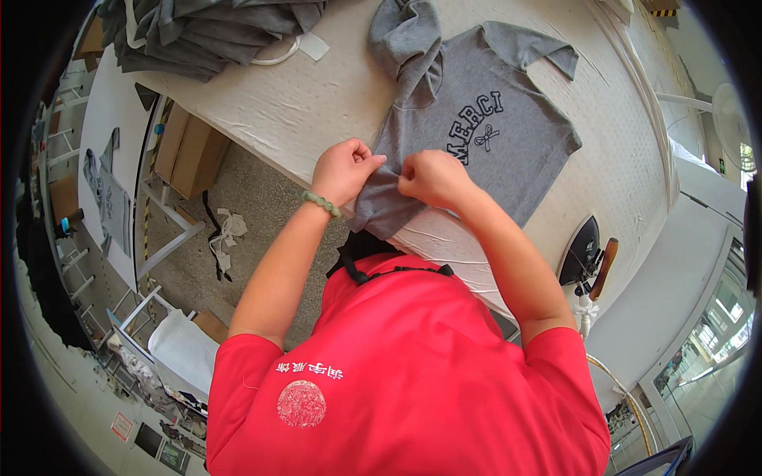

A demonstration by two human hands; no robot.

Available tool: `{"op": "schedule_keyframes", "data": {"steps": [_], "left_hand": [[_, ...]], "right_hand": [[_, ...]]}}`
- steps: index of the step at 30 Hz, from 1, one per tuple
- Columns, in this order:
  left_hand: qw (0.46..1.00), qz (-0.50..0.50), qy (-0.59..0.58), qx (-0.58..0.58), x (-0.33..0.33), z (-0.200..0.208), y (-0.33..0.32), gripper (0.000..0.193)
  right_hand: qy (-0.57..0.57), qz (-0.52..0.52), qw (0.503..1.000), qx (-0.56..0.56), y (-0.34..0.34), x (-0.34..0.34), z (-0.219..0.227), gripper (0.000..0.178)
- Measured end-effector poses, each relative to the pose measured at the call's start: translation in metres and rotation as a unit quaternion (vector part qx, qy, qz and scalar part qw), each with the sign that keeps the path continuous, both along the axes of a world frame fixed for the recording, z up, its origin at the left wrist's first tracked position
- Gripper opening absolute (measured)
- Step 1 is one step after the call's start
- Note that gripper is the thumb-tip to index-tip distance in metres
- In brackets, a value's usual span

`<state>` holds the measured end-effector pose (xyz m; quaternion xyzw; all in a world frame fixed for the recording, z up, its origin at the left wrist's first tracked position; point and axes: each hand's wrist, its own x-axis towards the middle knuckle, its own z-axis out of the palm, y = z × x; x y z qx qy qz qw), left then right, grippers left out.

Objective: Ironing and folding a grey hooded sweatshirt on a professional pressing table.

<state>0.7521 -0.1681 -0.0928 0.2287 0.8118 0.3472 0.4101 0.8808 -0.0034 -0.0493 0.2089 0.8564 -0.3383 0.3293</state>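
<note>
Bright, diffuse light washes the pale worktop; dimmer shade lies beneath it. Bright reflections streak the glass panel at right. Straight edges bow toward a blackened, softly blurred rim.

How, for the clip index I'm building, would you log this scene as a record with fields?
Left hand: pinching the sweatshirt; green bracelet at the wrist
Right hand: pinching it too, close beside the left
Sweatshirt: grey, dark lettering and bow on it, spread out and reaching the near edge
Surface: pale cloth-covered table
Far left: heap of grey garments
Right side: iron
Below, left: brown box
</note>
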Motion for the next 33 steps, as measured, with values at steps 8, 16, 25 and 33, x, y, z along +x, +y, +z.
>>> {"op": "schedule_keyframes", "data": {"steps": [8,16,25,33], "left_hand": [[0.949,0.058,0.304,0.06,0.035,-0.006,-0.002,0.027],[0.985,-0.085,0.05,-0.14,0.095,0.021,-0.114,0.029],[0.981,0.162,-0.103,-0.018,0.018,-0.004,-0.012,0.034],[0.931,-0.126,0.31,-0.148,0.021,0.008,0.011,0.029]], "right_hand": [[0.347,0.05,0.907,0.232,-0.008,0.001,-0.043,0.071],[0.36,0.088,0.901,0.226,-0.001,0.004,-0.058,0.083],[0.381,0.089,0.893,0.223,0.002,0.004,-0.061,0.085],[0.386,0.091,0.896,0.201,0.017,0.007,-0.058,0.083]]}}
